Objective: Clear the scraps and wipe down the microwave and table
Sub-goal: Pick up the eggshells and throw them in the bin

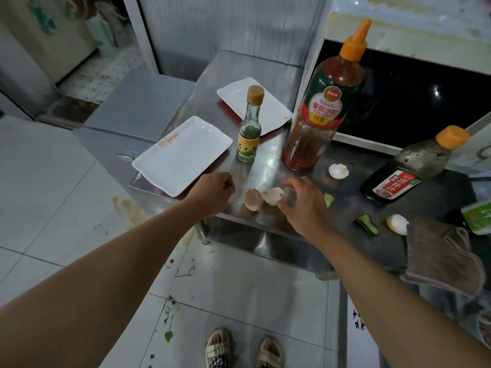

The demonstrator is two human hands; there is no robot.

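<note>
Pinched between thumb and fingers, the right hand's (303, 203) grip clamps one eggshell half (273, 195) at the bench (268, 158) edge, likely to gather scraps; the left hand (212, 192) curls beside another shell (252, 200), seemingly holding nothing; the cloth (441, 258) waits by the microwave (414, 96) side.

2 trays (183, 155) left of bottles (322, 115); microwave (409, 102) behind

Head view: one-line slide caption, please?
Right hand pinches an eggshell on the steel table; left hand beside a second shell.
</note>
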